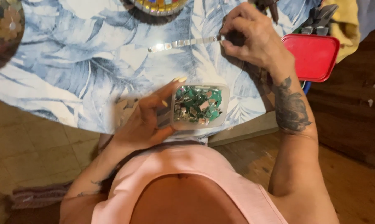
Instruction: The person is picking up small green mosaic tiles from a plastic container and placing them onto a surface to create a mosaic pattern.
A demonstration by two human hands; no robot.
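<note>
Head view: left hand (pixel 144 124) grip clamped around 1 clear square plastic tub (pixel 200 105) of green and silver tiles; right hand (pixel 254 37) fingertips pinched together on 1 strip of mirror tiles (pixel 183 43), which trails left across the leaf-print surface (pixel 71 62).

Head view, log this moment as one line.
left hand: holds clear tub of green tiles | right hand: pinches mirror strip | surface: leaf-print cloth

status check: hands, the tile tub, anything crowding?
Left hand grips clear tub of green and mirror tile bits. Right hand pinches end of mirror tile strip on leaf-print cloth. Red lid beside right wrist, not touching.
</note>
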